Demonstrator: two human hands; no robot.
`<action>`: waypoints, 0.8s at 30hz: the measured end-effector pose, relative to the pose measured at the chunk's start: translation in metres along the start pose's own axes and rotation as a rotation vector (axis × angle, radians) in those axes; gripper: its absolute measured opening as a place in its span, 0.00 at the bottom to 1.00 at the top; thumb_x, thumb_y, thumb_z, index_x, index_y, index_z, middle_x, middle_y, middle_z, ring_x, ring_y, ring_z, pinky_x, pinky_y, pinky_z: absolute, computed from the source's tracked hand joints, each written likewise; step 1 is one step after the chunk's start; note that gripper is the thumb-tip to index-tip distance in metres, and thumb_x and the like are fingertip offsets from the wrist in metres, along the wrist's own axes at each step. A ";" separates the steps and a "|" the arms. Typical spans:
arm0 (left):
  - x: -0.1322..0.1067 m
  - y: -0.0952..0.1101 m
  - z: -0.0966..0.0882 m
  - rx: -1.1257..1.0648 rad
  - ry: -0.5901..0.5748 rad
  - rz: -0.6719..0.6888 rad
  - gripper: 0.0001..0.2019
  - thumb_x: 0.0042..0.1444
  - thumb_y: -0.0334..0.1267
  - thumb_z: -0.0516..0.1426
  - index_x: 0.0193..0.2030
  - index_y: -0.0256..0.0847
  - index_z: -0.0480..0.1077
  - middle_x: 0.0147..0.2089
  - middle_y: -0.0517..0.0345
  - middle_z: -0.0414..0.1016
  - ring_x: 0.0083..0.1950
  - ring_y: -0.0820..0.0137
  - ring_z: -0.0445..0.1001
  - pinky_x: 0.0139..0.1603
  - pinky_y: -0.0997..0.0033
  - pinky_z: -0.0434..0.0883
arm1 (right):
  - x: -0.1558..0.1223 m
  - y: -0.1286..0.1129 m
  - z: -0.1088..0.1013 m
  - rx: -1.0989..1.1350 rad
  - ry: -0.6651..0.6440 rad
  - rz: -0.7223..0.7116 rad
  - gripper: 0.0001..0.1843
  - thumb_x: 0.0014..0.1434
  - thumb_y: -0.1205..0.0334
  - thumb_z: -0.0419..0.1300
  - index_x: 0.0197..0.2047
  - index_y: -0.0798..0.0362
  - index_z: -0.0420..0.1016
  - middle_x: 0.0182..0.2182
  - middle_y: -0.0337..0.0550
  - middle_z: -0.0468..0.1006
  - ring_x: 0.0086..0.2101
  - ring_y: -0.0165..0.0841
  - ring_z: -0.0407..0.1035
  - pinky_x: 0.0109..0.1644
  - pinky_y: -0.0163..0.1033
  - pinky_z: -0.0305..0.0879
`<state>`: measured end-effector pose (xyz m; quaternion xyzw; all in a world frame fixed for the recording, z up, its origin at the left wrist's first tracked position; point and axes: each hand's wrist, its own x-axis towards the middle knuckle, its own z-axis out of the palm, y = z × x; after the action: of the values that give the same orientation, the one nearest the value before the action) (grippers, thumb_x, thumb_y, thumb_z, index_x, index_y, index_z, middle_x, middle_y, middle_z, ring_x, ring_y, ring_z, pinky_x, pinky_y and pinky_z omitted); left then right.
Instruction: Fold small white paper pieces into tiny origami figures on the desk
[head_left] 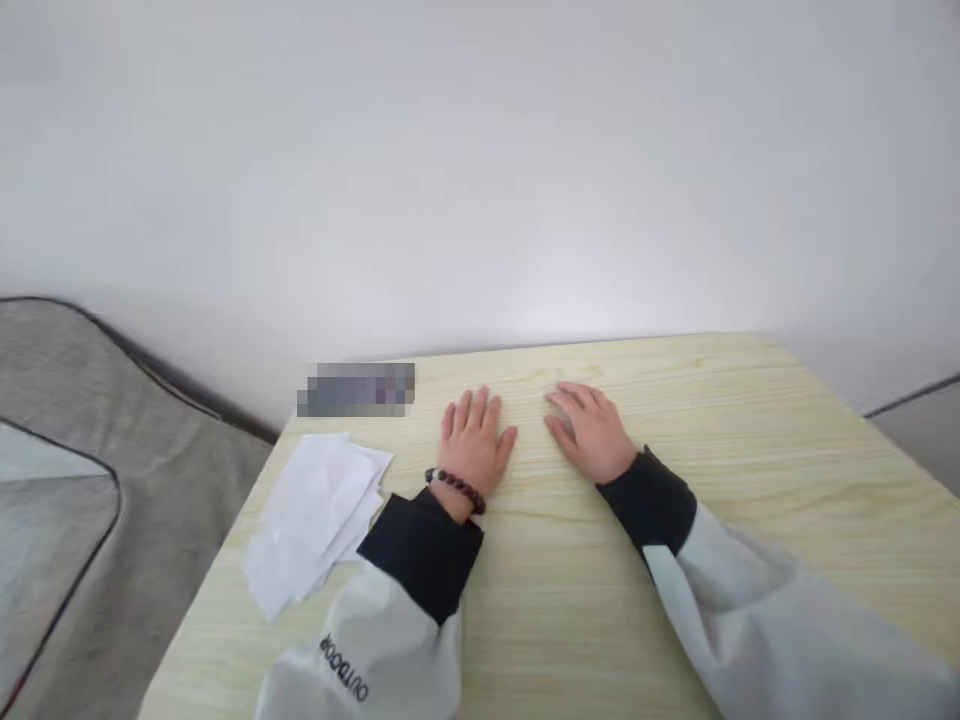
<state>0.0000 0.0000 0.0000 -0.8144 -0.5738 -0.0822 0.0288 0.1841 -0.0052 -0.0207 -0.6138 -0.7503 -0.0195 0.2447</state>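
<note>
1. Nearest, the pale left sleeve, lettered "OUTDOOR", and the pale right sleeve extend over the wood-grain counter; both end in black cuffs.
2. Grey fabric with dark edging lies left of the counter.
3. Overlapping white papers lie on the counter's left side, just beside the left cuff.
4. The left hand, wearing a dark beaded bracelet, rests palm down, fingers moderately spread.
5. The right hand rests opposite, fingers close together, thumb apart.
6. A pixelated item, unidentifiable, lies beyond the papers.
7. Farthest stands a white wall.
</note>
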 end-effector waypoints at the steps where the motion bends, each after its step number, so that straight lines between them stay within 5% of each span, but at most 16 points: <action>1: 0.000 0.001 0.000 -0.002 -0.003 0.001 0.25 0.62 0.46 0.44 0.62 0.37 0.57 0.67 0.52 0.52 0.67 0.57 0.50 0.65 0.52 0.50 | 0.000 0.000 0.000 0.000 0.004 -0.004 0.18 0.60 0.57 0.51 0.50 0.54 0.70 0.52 0.49 0.68 0.51 0.42 0.59 0.53 0.48 0.57; 15: -0.001 0.000 0.000 -0.008 0.027 0.025 0.24 0.62 0.46 0.43 0.61 0.37 0.58 0.66 0.50 0.54 0.66 0.56 0.51 0.65 0.52 0.51 | 0.000 -0.001 0.000 -0.002 0.011 -0.014 0.18 0.61 0.57 0.51 0.50 0.54 0.70 0.52 0.50 0.68 0.51 0.42 0.60 0.53 0.48 0.58; 24: -0.003 0.001 0.002 0.003 0.019 0.001 0.21 0.63 0.37 0.40 0.62 0.40 0.57 0.66 0.56 0.54 0.67 0.62 0.51 0.65 0.56 0.51 | -0.001 0.000 0.001 -0.015 0.002 -0.022 0.18 0.61 0.57 0.49 0.50 0.54 0.70 0.52 0.49 0.68 0.51 0.43 0.60 0.53 0.48 0.58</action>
<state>0.0004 -0.0031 -0.0023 -0.8139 -0.5731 -0.0891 0.0355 0.1839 -0.0054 -0.0214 -0.6073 -0.7567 -0.0283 0.2405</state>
